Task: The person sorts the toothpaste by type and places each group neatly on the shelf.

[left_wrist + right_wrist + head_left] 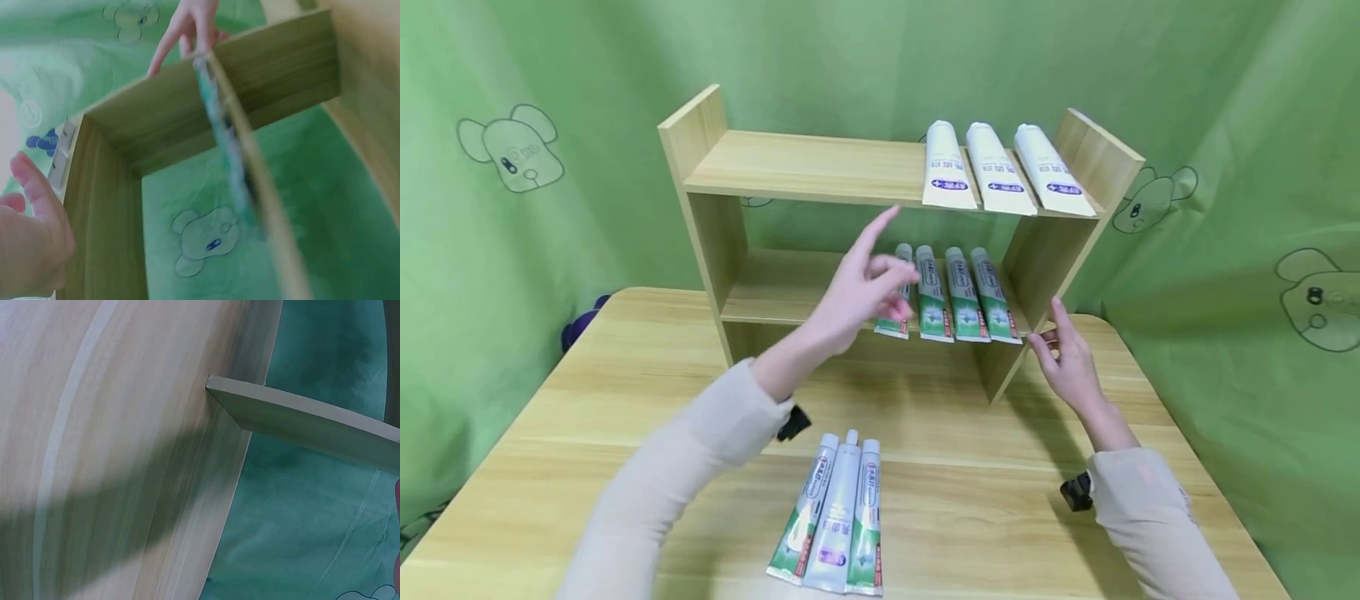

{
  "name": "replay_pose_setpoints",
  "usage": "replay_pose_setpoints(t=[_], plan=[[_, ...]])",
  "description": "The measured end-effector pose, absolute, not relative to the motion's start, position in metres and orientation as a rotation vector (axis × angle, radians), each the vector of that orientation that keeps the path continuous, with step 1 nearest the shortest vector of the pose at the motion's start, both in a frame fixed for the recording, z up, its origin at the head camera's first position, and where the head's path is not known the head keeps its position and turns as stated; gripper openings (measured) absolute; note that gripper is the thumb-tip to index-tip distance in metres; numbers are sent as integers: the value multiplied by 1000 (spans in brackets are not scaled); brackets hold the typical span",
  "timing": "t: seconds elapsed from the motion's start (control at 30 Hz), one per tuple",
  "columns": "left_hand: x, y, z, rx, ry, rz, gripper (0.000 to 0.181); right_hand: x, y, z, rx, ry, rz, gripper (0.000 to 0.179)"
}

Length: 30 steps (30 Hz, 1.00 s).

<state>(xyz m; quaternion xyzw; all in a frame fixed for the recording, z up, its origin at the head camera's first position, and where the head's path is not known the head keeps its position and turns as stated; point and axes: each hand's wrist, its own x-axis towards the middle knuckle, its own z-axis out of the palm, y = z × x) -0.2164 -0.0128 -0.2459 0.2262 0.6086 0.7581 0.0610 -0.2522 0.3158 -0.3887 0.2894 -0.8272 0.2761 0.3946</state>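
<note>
My left hand (868, 287) is raised in front of the wooden shelf (790, 196), index finger stretched out, holding nothing. Behind it, green-and-white toothpaste tubes (964, 296) lie side by side on the middle board, one partly covered by the hand. Three white toothpaste tubes (990, 171) lie on the top board. At the shelf's right side panel, my right hand (1067, 362) touches the front edge with extended fingers. The left wrist view shows that right hand (194, 25) at the panel's edge. In the right wrist view the hand itself is barely visible.
Three more toothpaste tubes (841, 517), two green-and-white ones flanking a pale one, lie on the wooden table (587, 442) in front of the shelf. A green curtain (880, 50) hangs behind. Something dark purple (580, 325) shows beyond the table's left edge.
</note>
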Motion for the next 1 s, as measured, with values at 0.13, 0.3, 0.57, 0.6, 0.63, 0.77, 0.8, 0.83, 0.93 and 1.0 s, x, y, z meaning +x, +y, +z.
replay_pose_setpoints(t=[0.13, 0.3, 0.57, 0.6, 0.63, 0.77, 0.8, 0.83, 0.93, 1.0], plan=[[-197, -35, -276, 555, 1694, 2276, 65, -251, 316, -388, 730, -2117, 696, 61], [-190, -62, -313, 235, 1459, 2222, 55, -252, 316, -389, 744, -2096, 709, 61], [-186, -86, -371, 57, 1451, 2153, 53, -255, 314, -392, 751, -2072, 720, 61], [-185, -88, -376, 54, 1457, 2137, 54, -255, 314, -392, 751, -2072, 722, 61], [-183, -92, -380, 56, 1447, 2125, 55, -255, 313, -392, 752, -2072, 725, 61], [-179, -100, -396, 35, 1470, 2040, 57, -255, 314, -393, 753, -2065, 733, 60], [-178, -102, -400, 26, 1482, 2017, 58, -255, 314, -392, 754, -2061, 735, 60], [-177, -103, -404, 12, 1495, 1994, 58, -256, 314, -392, 756, -2060, 736, 59], [-172, -105, -416, -34, 1559, 1928, 59, -256, 315, -392, 762, -2054, 740, 60], [-167, -105, -421, -61, 1588, 1885, 58, -256, 315, -393, 766, -2053, 739, 61]])
